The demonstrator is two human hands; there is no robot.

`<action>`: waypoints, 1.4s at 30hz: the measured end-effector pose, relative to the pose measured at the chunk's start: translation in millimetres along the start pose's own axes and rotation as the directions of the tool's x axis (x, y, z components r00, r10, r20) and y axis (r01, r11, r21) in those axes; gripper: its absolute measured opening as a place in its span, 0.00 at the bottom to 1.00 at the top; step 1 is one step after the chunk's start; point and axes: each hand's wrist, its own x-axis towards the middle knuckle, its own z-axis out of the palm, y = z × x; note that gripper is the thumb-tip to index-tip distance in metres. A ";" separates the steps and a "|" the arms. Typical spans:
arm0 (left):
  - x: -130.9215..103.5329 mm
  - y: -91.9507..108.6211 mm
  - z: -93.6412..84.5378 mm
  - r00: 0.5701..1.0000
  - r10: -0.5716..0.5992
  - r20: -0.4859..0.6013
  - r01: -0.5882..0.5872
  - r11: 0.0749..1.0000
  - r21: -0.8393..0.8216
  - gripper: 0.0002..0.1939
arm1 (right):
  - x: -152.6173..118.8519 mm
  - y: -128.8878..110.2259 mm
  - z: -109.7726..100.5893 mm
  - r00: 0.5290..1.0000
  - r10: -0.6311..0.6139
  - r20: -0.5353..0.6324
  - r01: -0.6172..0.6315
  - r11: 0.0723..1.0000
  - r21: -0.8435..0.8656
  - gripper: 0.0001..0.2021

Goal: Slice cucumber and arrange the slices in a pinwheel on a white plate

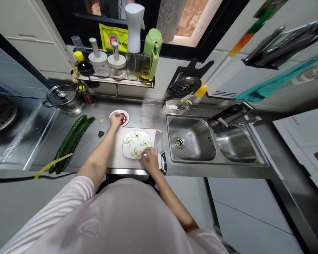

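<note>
My left hand [116, 119] reaches over a small round plate of red bits [124, 118], its fingers pinched together at the bits. What the fingertips hold is too small to tell. My right hand [149, 157] rests at the lower right edge of a white square plate [127, 154], its fingers bent; whether they hold anything is hidden. On that plate lie several pinwheels of pale green cucumber slices [136, 152], and the top one has a red bit at its centre. The plate stands on a light cutting board [117, 151].
Two long cucumbers [73, 141] and a cucumber end [101, 134] lie left of the board. A knife with a black handle [163, 163] lies at its right edge, beside the double sink [193, 139]. A lidded pot [65, 100] stands back left, below a bottle rack [116, 82].
</note>
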 end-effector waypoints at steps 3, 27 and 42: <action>-3.6 4.1 -5.0 0.993 -0.108 -0.046 0.091 0.957 -0.275 0.07 | 0.3 0.2 1.9 1.000 0.005 0.010 -0.005 1.000 0.001 0.06; -201.3 16.5 -24.3 0.861 0.032 0.507 0.249 0.844 -0.476 0.15 | 24.9 -8.8 0.3 0.998 -0.060 -0.029 0.061 0.997 0.053 0.08; -220.5 20.2 -41.0 0.865 0.092 0.493 0.158 0.883 -0.442 0.15 | 19.5 -16.0 1.2 0.994 -0.107 0.024 0.107 0.994 0.022 0.08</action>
